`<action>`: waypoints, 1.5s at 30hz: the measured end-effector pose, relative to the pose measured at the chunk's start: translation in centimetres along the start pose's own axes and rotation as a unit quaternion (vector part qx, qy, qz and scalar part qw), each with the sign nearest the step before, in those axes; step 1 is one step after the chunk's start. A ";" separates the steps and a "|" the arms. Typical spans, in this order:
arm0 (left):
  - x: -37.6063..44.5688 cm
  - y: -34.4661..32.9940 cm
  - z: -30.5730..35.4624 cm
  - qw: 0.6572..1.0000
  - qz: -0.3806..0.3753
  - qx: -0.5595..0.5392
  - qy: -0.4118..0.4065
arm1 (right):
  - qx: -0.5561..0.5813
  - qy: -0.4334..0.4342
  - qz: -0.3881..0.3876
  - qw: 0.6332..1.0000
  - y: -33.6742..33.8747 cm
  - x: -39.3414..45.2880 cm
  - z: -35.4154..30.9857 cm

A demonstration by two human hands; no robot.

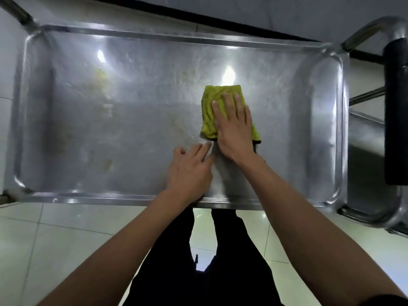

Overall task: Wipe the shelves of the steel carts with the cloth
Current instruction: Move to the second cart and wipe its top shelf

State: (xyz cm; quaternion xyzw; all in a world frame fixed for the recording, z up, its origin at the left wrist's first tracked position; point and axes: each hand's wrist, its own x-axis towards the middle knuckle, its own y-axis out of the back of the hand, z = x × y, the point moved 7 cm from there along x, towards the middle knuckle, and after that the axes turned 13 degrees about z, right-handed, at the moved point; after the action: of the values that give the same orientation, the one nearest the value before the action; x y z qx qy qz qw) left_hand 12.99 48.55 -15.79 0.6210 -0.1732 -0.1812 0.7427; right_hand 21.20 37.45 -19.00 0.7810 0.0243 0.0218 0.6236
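Observation:
The steel cart's top shelf (110, 120) fills the view, a shallow tray with a raised rim and faint yellowish smears on its left half. A folded yellow-green cloth (209, 111) lies right of the shelf's middle. My right hand (234, 127) presses flat on the cloth with straight, spread fingers and covers its lower right part. Just left of it and nearer to me, my left hand (191, 171) rests flat on the bare steel, fingers straight, apart from the cloth.
The cart's tubular handle (375, 29) with a black grip (396, 107) curves round the right end. A lower shelf (366, 151) shows beyond the right rim. Pale floor tiles (66, 235) and my dark trouser legs lie below the near rim.

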 end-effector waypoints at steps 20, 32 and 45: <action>2.2 0.0 -2.0 0.999 0.005 0.015 0.039 | 0.091 0.008 0.010 0.996 0.9 3.8 2.1; 12.7 -1.9 7.5 0.999 -0.017 0.042 0.023 | 0.109 -0.137 0.051 0.983 4.9 -1.5 19.3; 11.3 -2.5 10.0 0.998 -0.059 0.037 0.006 | 0.043 -0.210 0.077 0.974 5.9 -5.7 24.0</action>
State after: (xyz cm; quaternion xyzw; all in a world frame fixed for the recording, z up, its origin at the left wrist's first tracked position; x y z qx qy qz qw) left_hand 17.87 34.09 -16.20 0.6583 -0.1388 -0.2145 0.7080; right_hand 17.17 12.39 -18.57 0.7936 -0.1661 -0.0957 0.5775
